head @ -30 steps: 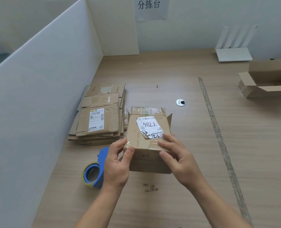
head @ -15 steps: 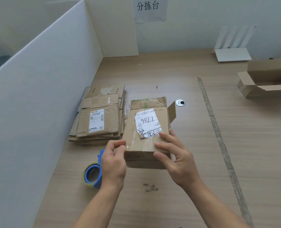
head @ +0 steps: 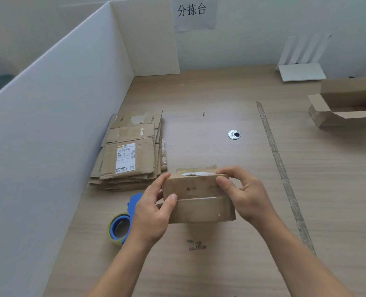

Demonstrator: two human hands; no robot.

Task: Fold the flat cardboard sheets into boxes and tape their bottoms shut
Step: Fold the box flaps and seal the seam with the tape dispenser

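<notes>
Cardboard box (head: 199, 202) (interior hidden) gripped by left hand (head: 152, 213) and right hand (head: 244, 194).

The box (head: 199, 202) sits between my hands, left hand (head: 152, 215) and right hand (head: 246, 196), over the front middle of the desk (head: 220, 93). The tape dispenser (head: 122, 226) lies just left of my left hand. Behind it, the stack of flat sheets (head: 130, 155) lies along the partition (head: 49, 125) at the left edge. An open box (head: 349, 108) stands at the right edge, with the router (head: 302, 70) behind it at the back edge.
</notes>
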